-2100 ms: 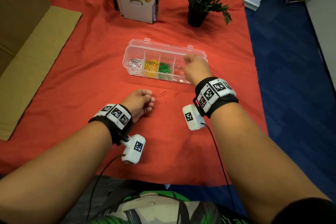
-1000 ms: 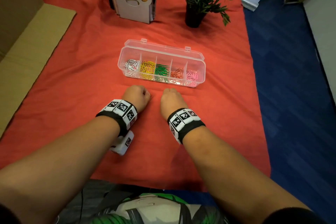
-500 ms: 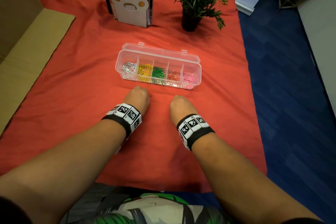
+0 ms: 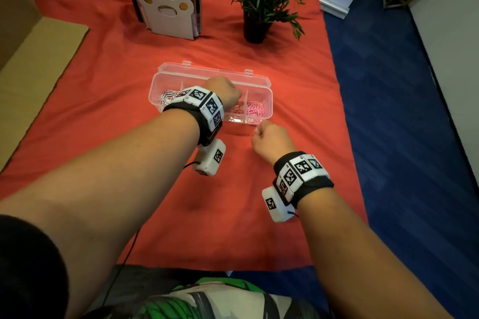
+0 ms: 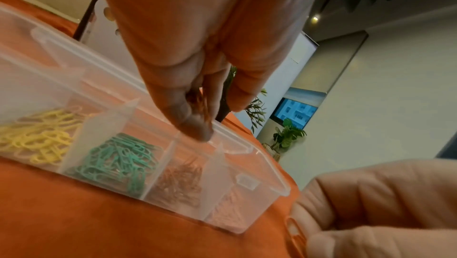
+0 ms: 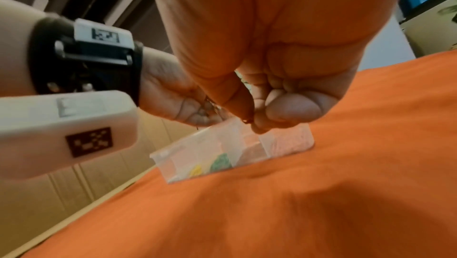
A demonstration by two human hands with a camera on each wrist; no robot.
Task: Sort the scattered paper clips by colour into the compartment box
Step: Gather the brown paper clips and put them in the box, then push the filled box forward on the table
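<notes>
Orange paper clips (image 5: 201, 104) sit pinched in the left hand (image 4: 223, 90) above the compartment box (image 4: 267, 85) on the table (image 4: 103, 80); right hand (image 4: 270, 141) pinches one clip just before the box.

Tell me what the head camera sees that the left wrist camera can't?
Only the head view shows the silver clips, the paw-shaped bookend and both wristbands. Only the left wrist view shows the yellow clips, the green clips and orange clips pinched in the left hand. Both show the compartment box, the red cloth and the right hand.
</notes>
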